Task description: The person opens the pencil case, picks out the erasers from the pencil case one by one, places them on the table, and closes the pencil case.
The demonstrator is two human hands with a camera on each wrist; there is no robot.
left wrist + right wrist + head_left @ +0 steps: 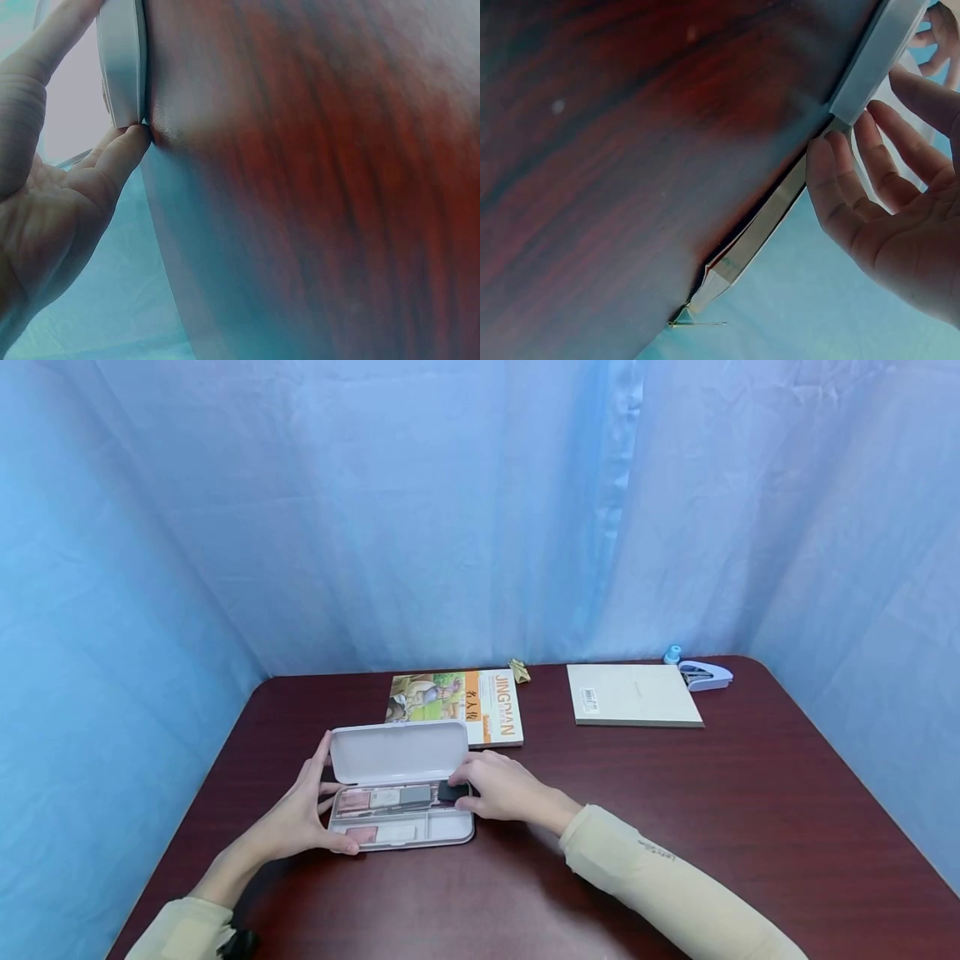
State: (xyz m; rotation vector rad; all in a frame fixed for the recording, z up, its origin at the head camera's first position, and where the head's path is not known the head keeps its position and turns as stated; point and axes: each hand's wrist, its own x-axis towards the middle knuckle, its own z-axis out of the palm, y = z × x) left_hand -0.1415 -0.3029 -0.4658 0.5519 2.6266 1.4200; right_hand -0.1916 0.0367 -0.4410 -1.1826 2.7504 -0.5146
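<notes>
An open white pencil case (401, 752) sits on the table with its lid raised at the back. My left hand (300, 814) grips its left end, thumb at the front edge, fingers behind the raised lid's corner. Inside the case lie a grey block (415, 797), a pink block (354, 802) and a white block (395, 833). At the case's right end, my right hand (504, 787) pinches a small black block (452, 791) between thumb and forefinger. The right wrist view shows that hand's other fingers spread loosely beside the case wall (881, 60).
Behind the case lies a colourful book (495, 706), with a crumpled gold piece (518, 671) at its far corner. Further right are a pale book (637, 693), a light purple stapler-like tool (707, 676) and a small blue bottle (672, 653). Blue curtains (450, 527) surround the table.
</notes>
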